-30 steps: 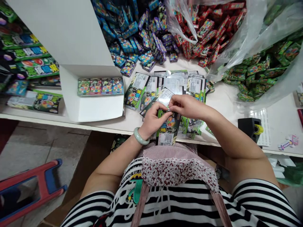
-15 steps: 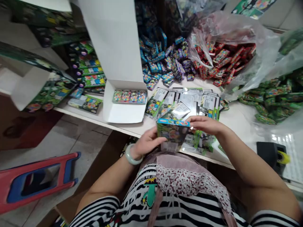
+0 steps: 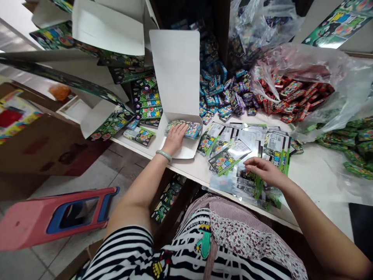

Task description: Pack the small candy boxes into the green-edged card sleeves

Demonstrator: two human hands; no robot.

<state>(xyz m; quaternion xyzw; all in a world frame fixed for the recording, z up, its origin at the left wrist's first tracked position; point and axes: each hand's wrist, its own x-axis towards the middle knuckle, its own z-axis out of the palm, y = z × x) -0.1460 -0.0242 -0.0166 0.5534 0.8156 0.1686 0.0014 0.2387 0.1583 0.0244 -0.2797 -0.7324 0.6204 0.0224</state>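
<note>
My left hand (image 3: 175, 139) reaches into an open white-lined carton (image 3: 186, 152), its lid standing up behind. Its fingers lie stretched over a row of small colourful boxes (image 3: 192, 129), partly covering them. Whether a packet lies under the palm is hidden. My right hand (image 3: 264, 170) hovers just above flat printed packets, fingers loosely bent and thumb apart, with nothing visible in it. Closest to its fingertips is a tilted black-and-green packet (image 3: 229, 157) with a pale label, lying on the spread pile. Clear plastic sleeves (image 3: 221, 182) show at the table's front edge.
Small blue boxes (image 3: 215, 90), purple boxes (image 3: 237, 102) and a plastic bag of red boxes (image 3: 294, 93) stand behind. Green packs (image 3: 361, 134) lie at right. Open printed cartons (image 3: 107, 29) stack at left. A pink-and-blue stool (image 3: 32, 219) is on the floor.
Both hands were holding a blue-topped packet in front of my body; they have parted. My left hand has moved to the carton, my right stays over the packets. The view has shifted left.
</note>
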